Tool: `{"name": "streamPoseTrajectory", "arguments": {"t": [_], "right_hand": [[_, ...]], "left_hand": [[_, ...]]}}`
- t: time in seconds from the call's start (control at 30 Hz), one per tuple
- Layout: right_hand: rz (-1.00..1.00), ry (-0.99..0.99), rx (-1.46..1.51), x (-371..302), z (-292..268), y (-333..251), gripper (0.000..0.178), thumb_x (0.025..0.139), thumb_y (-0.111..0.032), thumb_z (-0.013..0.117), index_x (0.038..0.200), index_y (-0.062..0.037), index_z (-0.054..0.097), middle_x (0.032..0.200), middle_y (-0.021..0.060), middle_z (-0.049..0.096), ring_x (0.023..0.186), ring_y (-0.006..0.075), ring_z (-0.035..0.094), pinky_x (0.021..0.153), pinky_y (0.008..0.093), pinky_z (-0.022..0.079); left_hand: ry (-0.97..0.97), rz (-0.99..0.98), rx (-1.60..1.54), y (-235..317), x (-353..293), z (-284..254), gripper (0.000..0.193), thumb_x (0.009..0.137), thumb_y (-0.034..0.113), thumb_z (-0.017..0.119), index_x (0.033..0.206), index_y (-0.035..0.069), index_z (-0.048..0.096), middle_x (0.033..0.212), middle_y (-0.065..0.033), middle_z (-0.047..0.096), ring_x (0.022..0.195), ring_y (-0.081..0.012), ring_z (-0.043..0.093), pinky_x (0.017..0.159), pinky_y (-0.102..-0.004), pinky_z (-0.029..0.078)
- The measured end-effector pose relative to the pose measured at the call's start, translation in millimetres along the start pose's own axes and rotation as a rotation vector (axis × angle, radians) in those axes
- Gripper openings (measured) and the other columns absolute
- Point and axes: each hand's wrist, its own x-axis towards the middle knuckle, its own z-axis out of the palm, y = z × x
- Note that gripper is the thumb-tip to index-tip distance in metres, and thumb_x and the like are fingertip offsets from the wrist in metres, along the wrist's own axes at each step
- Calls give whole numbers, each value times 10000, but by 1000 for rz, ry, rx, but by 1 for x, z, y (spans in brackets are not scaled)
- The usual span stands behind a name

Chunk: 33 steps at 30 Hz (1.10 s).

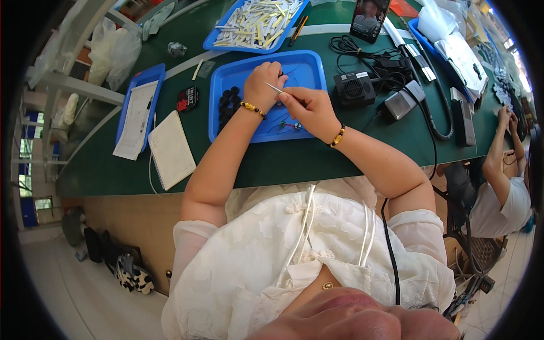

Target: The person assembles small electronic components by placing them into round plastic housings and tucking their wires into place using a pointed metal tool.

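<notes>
Two hands meet over a blue tray [309,65] on the green workbench [283,161], and the work between them is very small. The right hand [310,109] pinches a pair of thin metal tweezers [274,88], their tip aimed at the left hand [263,81], which is curled shut around some tiny dark part; I cannot make out what that part is, only that it sits at the fingertips over the middle of the tray. A fine wire with small green and red bits [289,124] lies on the tray floor just below the right hand, and a cluster of black round pieces [229,103] sits at the tray's left side, near the left wrist. Beyond that, a second blue tray [214,39] full of pale strips stands farther back, a third blue tray [156,73] with a paper sheet lies to the left beside a spiral notebook [171,148], and a small black box with tangled cables [354,88] and a grey pedal-like block [401,102] sit to the right. Another person's arm [496,156] works at the far right. To my eye the risk lies in the grip: a part this small could spring out of the tweezers if squeezed unevenly and vanish among the black pieces, and the right forearm rests close enough to the loose wire to drag it off the tray.
</notes>
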Motion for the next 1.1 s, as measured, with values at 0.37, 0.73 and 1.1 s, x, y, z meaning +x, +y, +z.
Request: {"name": "streamPoseTrajectory", "arguments": {"t": [0.37,0.73,1.1], "right_hand": [[10,27,88,3,-3,-6,245,989,-224,616,1028,-6,720,619,-14,573,551,30,510,495,205,399],[4,21,-189,8,-7,-6,150,923,-158,672,1019,-55,725,704,107,670,558,167,619,538,272,473],[-198,102,-385,9,-7,-8,173,877,-116,698,1047,-117,732,713,90,677,541,200,638,498,269,477]], "left_hand": [[46,-333,-1042,-17,-10,-52,270,920,102,635,1182,40,649,947,-28,635,745,-100,606,635,-233,538],[-16,-219,-1859,-32,-60,-36,329,952,144,644,1248,7,603,1149,-87,649,965,-140,654,858,-248,566],[-72,-167,-1879,-9,-67,-36,368,975,148,608,1318,24,561,1261,-115,614,1008,-126,622,881,-241,552]]}}
